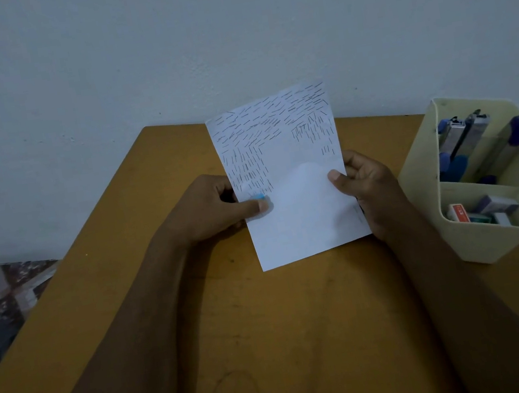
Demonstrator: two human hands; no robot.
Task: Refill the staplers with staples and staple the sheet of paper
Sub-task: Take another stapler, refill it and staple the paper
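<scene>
While both hands grip one sheet [301,210] above the table [167,312], the left hand [216,208] pinches its left edge and the right hand [364,191] its right. Three staplers [481,144] stand in one organizer [483,242] at right, with several staple boxes [478,211] in its front compartment.

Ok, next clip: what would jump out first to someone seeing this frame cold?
The sheet of paper at centre, held up over the wooden table by the left hand and right hand, its upper part crowded with rows of staples. Next, the cream organiser at the table's right edge, with blue staplers standing in its far compartment and small staple boxes in the near one.
</scene>
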